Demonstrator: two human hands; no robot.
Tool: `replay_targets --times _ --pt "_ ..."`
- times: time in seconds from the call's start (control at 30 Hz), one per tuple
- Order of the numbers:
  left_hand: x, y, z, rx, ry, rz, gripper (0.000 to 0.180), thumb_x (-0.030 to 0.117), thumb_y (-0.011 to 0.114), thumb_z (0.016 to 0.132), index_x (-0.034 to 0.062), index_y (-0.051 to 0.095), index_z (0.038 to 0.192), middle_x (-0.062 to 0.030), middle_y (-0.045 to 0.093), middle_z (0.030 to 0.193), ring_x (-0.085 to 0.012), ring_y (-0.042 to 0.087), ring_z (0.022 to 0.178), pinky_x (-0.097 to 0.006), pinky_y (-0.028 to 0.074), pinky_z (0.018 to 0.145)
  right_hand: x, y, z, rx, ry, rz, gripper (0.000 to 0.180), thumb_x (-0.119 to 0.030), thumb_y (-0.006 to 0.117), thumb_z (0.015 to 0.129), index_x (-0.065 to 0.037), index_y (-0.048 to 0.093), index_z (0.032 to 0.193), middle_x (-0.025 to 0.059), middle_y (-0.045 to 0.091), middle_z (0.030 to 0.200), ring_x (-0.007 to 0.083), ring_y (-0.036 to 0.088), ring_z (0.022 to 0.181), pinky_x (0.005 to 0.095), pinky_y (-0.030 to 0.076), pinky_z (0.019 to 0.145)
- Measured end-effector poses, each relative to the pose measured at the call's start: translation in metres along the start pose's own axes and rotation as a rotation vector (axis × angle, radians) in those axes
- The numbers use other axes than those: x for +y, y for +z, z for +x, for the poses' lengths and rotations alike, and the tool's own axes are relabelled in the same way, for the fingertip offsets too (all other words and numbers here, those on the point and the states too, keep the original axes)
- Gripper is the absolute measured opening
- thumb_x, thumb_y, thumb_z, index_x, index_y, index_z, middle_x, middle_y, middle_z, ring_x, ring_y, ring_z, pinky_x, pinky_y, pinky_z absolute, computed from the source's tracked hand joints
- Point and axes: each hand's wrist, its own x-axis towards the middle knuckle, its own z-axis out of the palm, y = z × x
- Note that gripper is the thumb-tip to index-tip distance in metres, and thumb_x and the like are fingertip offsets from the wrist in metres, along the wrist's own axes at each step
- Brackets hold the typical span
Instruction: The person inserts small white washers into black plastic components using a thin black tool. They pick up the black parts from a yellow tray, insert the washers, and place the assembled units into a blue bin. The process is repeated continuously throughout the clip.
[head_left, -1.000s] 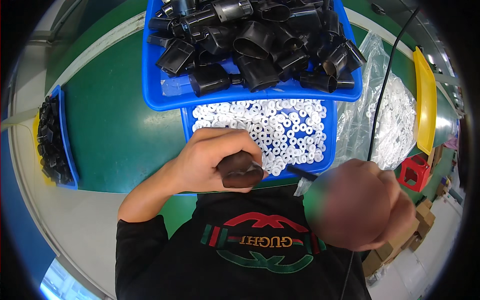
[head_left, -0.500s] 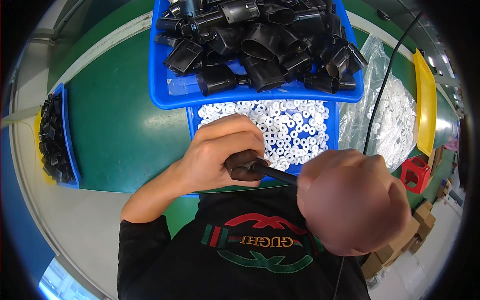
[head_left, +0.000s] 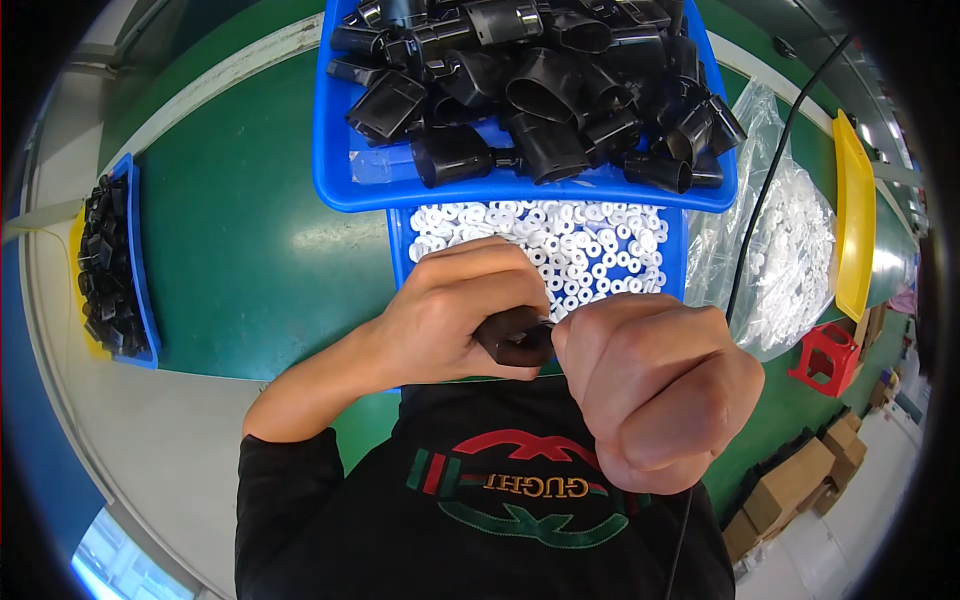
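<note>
My left hand (head_left: 455, 315) grips a small black plastic part (head_left: 513, 338) close to my chest. Right beside it my right hand (head_left: 655, 385) is closed in a fist, its thumb side pressed against the part; whatever it holds is hidden inside the fist. Just beyond both hands sits a small blue tray (head_left: 400, 250) full of white plastic rings (head_left: 590, 245). Behind that stands a larger blue bin (head_left: 335, 180) heaped with black plastic housings (head_left: 540, 90).
The green table (head_left: 240, 240) stretches to the left, where a blue bin of small black parts (head_left: 105, 265) sits at its edge. A clear bag of white parts (head_left: 790, 240), a black cable (head_left: 770, 190) and a yellow tray (head_left: 850, 220) lie right; a red stool (head_left: 825, 355) and cardboard boxes (head_left: 790, 485) stand below.
My right hand has come in from the lower right and now presses against the black part in my left hand; the dark rod seen between them is hidden.
</note>
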Motion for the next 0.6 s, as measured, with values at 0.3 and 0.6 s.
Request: replay_targets --times 0.3,0.6 --pt "0.004 0.004 0.000 -0.009 -0.011 0.024 0.036 0.012 0.083 0.058 0.0010 0.059 0.081 -0.0104 0.054 0.078 -0.0298 0.057 0.069 -0.037 0.047 0.060 0.010 -0.008 -0.005 -0.060 -0.018 0.010 0.012 0.004 0.056 0.053 -0.001 0.046 0.053 0.0066 0.038 0.055 0.0174 0.034 0.045 0.0281 0.021 0.042" --pt "0.004 -0.007 0.005 -0.020 0.035 0.120 0.034 0.013 0.083 0.057 0.0021 0.059 0.080 -0.0099 0.054 0.076 -0.0292 0.057 0.068 -0.037 0.047 0.059 0.012 -0.009 -0.012 -0.106 -0.081 -0.143 0.014 0.007 0.053 0.058 -0.004 0.045 0.055 0.0056 0.040 0.057 0.0184 0.037 0.047 0.0301 0.026 0.041"
